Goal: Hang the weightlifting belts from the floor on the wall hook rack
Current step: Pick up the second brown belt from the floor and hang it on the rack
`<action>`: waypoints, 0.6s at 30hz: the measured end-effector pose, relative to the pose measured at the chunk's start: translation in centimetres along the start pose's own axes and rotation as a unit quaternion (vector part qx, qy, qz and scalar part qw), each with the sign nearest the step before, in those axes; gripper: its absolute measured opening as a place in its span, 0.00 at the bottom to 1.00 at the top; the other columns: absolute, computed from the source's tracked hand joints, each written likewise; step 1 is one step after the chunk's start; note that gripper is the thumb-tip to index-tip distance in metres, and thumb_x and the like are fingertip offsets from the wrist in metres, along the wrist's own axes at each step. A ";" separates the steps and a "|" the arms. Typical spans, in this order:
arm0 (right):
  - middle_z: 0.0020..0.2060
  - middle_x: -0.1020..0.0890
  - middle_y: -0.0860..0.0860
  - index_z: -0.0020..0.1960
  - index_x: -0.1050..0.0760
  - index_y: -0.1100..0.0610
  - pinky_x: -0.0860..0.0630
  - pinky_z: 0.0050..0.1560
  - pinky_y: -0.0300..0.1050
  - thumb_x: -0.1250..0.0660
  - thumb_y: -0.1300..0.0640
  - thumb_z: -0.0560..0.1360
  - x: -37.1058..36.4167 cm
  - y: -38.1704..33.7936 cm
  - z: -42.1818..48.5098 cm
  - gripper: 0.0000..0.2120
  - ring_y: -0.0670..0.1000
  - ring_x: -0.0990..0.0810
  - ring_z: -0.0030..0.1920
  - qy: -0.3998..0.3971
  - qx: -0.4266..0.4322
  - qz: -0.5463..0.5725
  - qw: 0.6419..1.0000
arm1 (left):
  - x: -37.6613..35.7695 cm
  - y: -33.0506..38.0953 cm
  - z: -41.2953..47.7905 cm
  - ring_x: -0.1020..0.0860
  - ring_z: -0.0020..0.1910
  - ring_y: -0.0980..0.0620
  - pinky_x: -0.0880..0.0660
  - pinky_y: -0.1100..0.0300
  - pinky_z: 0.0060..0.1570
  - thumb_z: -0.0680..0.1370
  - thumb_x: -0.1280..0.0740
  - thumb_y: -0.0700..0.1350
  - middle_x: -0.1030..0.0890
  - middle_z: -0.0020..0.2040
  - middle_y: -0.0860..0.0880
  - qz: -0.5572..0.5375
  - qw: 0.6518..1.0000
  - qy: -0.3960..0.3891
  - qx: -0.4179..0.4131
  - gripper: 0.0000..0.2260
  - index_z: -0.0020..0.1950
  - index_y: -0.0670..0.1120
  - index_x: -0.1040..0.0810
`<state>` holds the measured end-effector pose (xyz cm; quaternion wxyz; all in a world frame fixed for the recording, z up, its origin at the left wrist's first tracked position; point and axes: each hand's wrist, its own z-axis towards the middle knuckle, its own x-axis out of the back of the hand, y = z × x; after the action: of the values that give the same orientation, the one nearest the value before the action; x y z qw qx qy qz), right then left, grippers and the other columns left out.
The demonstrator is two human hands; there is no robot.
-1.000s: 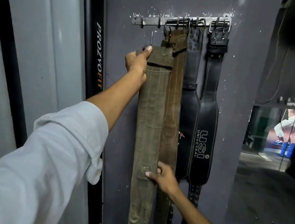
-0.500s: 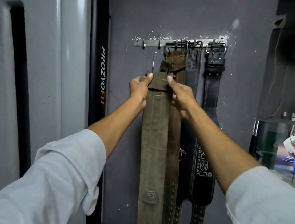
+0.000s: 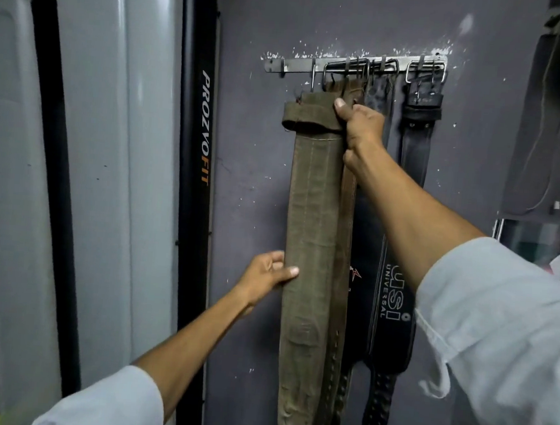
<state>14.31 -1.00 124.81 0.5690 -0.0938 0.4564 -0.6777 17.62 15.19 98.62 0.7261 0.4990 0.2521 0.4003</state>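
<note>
Under the silver metal hook rack [image 3: 296, 66], the right hand [image 3: 359, 128] grips the olive canvas belt [image 3: 313, 198] at its top, apparently for hooking, the left hand [image 3: 267, 276] pinching its edge steady.

The left hand [image 3: 267, 275] leaves the top and drops to hold the olive belt [image 3: 312, 215] by its left edge, mid-length. The right hand [image 3: 362, 128] alone grips the folded top, now nearer the hook rack [image 3: 297, 65].

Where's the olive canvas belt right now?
Head view: the olive belt is leftmost below the hook rack, beside the brown belt; right hand grips its top.
</note>
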 end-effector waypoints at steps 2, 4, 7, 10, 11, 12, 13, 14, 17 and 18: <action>0.34 0.20 0.55 0.33 0.30 0.56 0.22 0.33 0.41 0.27 0.64 0.76 0.3 0.8 -0.2 0.17 0.48 0.22 0.30 0.004 -0.001 -0.004 1.000 | 0.6 -3.9 -1.5 0.18 0.46 0.49 0.20 0.61 0.47 0.77 0.31 0.33 0.15 0.46 0.45 0.054 0.998 -0.017 0.029 0.09 0.57 0.36 0.22; 0.33 0.19 0.54 0.34 0.28 0.57 0.22 0.32 0.40 0.27 0.64 0.77 0.5 1.2 -0.4 0.16 0.47 0.21 0.28 0.007 -0.005 -0.001 1.000 | 0.9 -7.9 -2.9 0.21 0.36 0.56 0.23 0.65 0.39 0.76 0.30 0.32 0.18 0.35 0.53 0.102 0.992 -0.025 0.066 0.06 0.47 0.41 0.23; 0.34 0.18 0.54 0.36 0.26 0.58 0.21 0.30 0.39 0.29 0.65 0.78 0.5 1.1 -0.8 0.13 0.46 0.19 0.28 -0.002 -0.005 0.026 1.000 | 2.0 -12.3 -4.4 0.24 0.30 0.58 0.25 0.64 0.35 0.74 0.28 0.32 0.23 0.29 0.55 0.174 0.978 -0.034 0.108 0.12 0.39 0.46 0.27; 0.37 0.17 0.55 0.40 0.23 0.60 0.18 0.34 0.42 0.29 0.64 0.78 0.4 1.5 -0.9 0.09 0.48 0.18 0.32 -0.015 -0.004 0.042 0.999 | 3.5 -11.1 -3.5 0.25 0.35 0.53 0.25 0.56 0.43 0.71 0.27 0.31 0.24 0.33 0.50 0.221 0.960 -0.091 0.145 0.11 0.39 0.45 0.25; 0.38 0.16 0.56 0.43 0.22 0.62 0.17 0.36 0.43 0.29 0.63 0.78 0.4 1.7 -1.0 0.06 0.49 0.17 0.34 -0.020 -0.008 0.044 0.999 | 3.9 -9.3 -2.5 0.23 0.39 0.51 0.24 0.55 0.44 0.70 0.27 0.31 0.22 0.36 0.47 0.209 0.965 -0.089 0.133 0.09 0.43 0.41 0.23; 0.40 0.16 0.56 0.46 0.21 0.63 0.17 0.38 0.44 0.28 0.63 0.78 0.4 2.0 -1.0 0.04 0.49 0.17 0.36 -0.025 -0.013 0.044 0.999 | 4.2 -6.9 -1.0 0.21 0.43 0.47 0.22 0.56 0.46 0.71 0.27 0.32 0.19 0.41 0.44 0.178 0.976 -0.069 0.102 0.09 0.49 0.38 0.21; 0.41 0.16 0.56 0.49 0.20 0.64 0.16 0.39 0.45 0.28 0.63 0.78 0.4 2.3 -1.0 0.04 0.50 0.17 0.37 -0.032 -0.020 0.048 0.998 | 4.6 -3.5 0.8 0.19 0.46 0.46 0.20 0.57 0.47 0.73 0.28 0.34 0.17 0.46 0.42 0.130 0.988 -0.033 0.071 0.11 0.55 0.36 0.21; 0.41 0.15 0.56 0.51 0.20 0.64 0.16 0.40 0.46 0.29 0.63 0.78 0.5 2.8 -0.9 0.05 0.51 0.16 0.39 -0.042 -0.024 0.047 0.998 | 4.7 0.4 2.8 0.17 0.49 0.46 0.20 0.57 0.48 0.77 0.31 0.38 0.16 0.50 0.42 0.069 0.997 0.005 0.038 0.12 0.59 0.37 0.21; 0.45 0.14 0.56 0.58 0.20 0.66 0.16 0.46 0.47 0.30 0.64 0.78 0.3 4.1 -1.1 0.10 0.52 0.16 0.44 -0.078 -0.019 0.042 0.996 | 4.8 12.2 8.3 0.17 0.50 0.46 0.20 0.52 0.49 0.82 0.42 0.58 0.17 0.55 0.42 -0.079 0.996 0.035 -0.019 0.23 0.66 0.42 0.23; 0.45 0.14 0.55 0.59 0.20 0.64 0.17 0.48 0.46 0.30 0.65 0.78 0.3 4.4 -1.3 0.10 0.51 0.15 0.45 -0.094 -0.014 0.043 0.995 | 4.7 15.2 9.8 0.17 0.53 0.45 0.20 0.49 0.52 0.81 0.44 0.62 0.17 0.57 0.42 -0.094 0.995 0.035 -0.023 0.27 0.67 0.43 0.24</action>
<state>16.41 -0.29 120.81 0.6368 -0.1452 0.4140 -0.6340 22.74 16.76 116.54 0.7625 0.4416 0.3139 0.3536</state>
